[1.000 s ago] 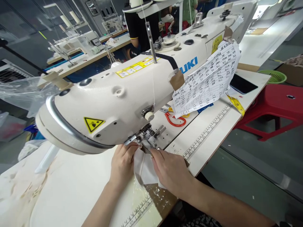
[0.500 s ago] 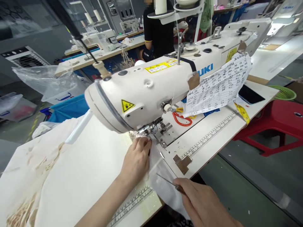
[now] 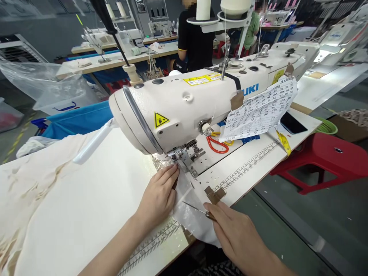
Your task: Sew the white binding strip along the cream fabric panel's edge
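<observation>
A white sewing machine (image 3: 172,111) crosses the middle of the view. Sheer white fabric (image 3: 191,220) runs from near its needle area over the table's front edge. Close to the presser foot, my left hand (image 3: 159,191) presses on the fabric with its fingers together; whether it pinches the cloth is hidden. My right hand (image 3: 232,226), lower right, is closed round the handle of a thin pointed awl (image 3: 195,207), whose tip points left over the fabric.
Red-handled scissors (image 3: 217,145), a handwritten paper (image 3: 258,111), a phone (image 3: 293,122) and a yellow tape measure (image 3: 283,142) lie along the right side. A red stool (image 3: 330,153) stands beyond. Pale cloth (image 3: 28,180) spreads left. A person in black (image 3: 197,38) is behind the machine.
The view has shifted, so the machine's head sits slightly farther right. Both hands appear a little farther left and keep nearly the same poses; the awl remains in my right hand.
</observation>
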`<state>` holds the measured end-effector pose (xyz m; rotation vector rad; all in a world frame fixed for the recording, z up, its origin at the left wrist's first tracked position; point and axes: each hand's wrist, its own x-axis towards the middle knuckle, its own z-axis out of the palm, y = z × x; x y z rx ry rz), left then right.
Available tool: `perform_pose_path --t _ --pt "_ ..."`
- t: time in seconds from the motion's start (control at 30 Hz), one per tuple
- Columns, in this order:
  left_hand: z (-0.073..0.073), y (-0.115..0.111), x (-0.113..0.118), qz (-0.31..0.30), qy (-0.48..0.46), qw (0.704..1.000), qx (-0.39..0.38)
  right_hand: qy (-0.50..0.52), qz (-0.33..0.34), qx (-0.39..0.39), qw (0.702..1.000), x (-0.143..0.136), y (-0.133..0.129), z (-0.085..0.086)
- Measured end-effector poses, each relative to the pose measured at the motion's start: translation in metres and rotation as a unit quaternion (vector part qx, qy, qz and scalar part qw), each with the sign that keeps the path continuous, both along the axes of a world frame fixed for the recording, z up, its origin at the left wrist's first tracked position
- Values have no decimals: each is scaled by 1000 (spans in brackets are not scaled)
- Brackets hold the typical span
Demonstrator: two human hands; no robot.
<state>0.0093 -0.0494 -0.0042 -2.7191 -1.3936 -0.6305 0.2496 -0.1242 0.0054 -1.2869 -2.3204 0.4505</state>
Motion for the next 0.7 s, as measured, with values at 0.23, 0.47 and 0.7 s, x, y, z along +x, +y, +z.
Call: perform_pose_path --t 0.23,0.47,0.7 --pt "-8 1 7 23 5 1000 17 -31 7 22 999 -3 6 4" --pt "-7 -2 12 49 36 998 6 -50 7 10 999 -7 15 5" --pt "-5 -11 14 49 75 996 21 -64 8 14 998 -11 20 6"
